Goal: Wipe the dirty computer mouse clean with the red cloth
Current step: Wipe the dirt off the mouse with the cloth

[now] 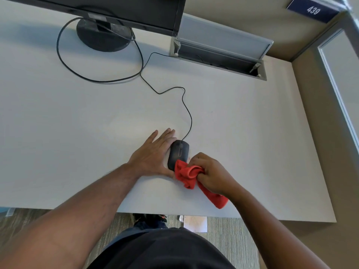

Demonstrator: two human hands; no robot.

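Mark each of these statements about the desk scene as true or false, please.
1. The right hand holds the red cloth. True.
2. The left hand lies flat beside the mouse. True.
3. The mouse is wireless. False: a thin black cable runs from its front.
4. The cloth covers the whole mouse. False: it touches only the near end.
5. The lid of the cable box in the desk is closed. False: it stands open.

Both bare forearms reach forward, hands close together.
Left hand (153, 156) lies flat, palm down, fingers extended and slightly spread; right hand (210, 174) is curled into a closed fist, knuckles up.
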